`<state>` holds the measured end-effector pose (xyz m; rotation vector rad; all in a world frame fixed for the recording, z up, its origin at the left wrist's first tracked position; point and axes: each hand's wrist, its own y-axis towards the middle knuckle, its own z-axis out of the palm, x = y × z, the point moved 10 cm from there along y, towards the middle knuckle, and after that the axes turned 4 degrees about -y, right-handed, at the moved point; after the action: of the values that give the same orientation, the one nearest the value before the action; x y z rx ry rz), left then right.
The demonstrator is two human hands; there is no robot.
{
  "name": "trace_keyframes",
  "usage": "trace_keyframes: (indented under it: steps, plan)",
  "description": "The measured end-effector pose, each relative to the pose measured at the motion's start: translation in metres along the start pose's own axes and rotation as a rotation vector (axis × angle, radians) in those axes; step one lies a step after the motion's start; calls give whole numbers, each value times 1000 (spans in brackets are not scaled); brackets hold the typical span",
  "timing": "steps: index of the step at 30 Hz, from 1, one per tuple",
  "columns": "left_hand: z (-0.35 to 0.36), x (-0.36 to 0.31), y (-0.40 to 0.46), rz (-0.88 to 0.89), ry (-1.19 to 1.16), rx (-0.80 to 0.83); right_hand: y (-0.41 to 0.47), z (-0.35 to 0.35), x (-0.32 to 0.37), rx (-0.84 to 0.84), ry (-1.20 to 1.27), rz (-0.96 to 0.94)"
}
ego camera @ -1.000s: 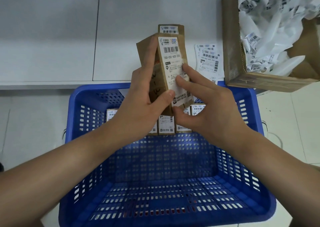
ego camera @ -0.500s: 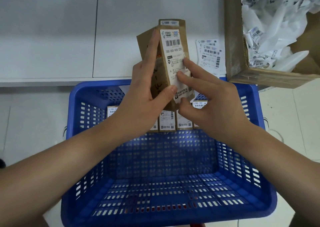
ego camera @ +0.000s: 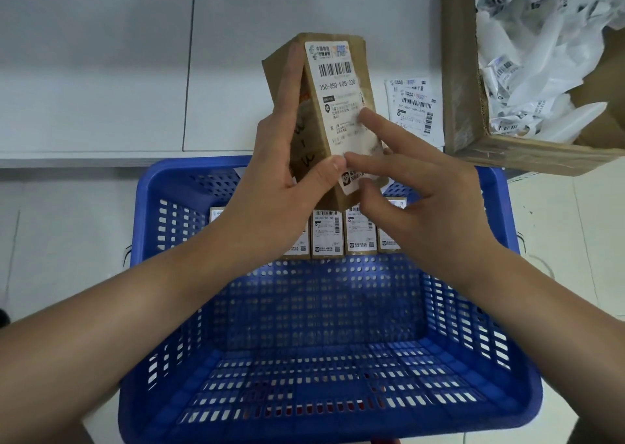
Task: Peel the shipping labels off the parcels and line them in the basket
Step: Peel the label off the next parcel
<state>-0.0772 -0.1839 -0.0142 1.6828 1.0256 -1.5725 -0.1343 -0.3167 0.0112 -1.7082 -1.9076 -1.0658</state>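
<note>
My left hand grips a brown cardboard parcel and holds it upright over the far rim of the blue basket. A white shipping label with a barcode covers the parcel's front face. My right hand has its index and middle fingertips on the label's lower part, with the thumb under the label's bottom edge. Several small labelled parcels stand in a row against the basket's far wall, partly hidden by my hands.
A white tabletop lies beyond the basket. Loose peeled labels lie on it to the right of the parcel. An open cardboard box full of crumpled white label paper sits at the top right.
The parcel has risen a little and turned more upright. My right fingers have slid down the label toward its lower edge, and the thumb has come up under it.
</note>
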Motion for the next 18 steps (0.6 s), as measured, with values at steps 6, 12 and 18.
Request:
trace_keyframes:
  steps: [6, 12, 18]
  plan:
    - [-8, 0, 3, -28, -12, -64, 3, -4, 11, -4, -141, -80]
    - [-7, 5, 3, -58, -4, -63, 4, 1, 12, 11, -174, -54]
    - [-4, 2, 2, -56, -29, -45, 2, 9, 5, 85, -49, 35]
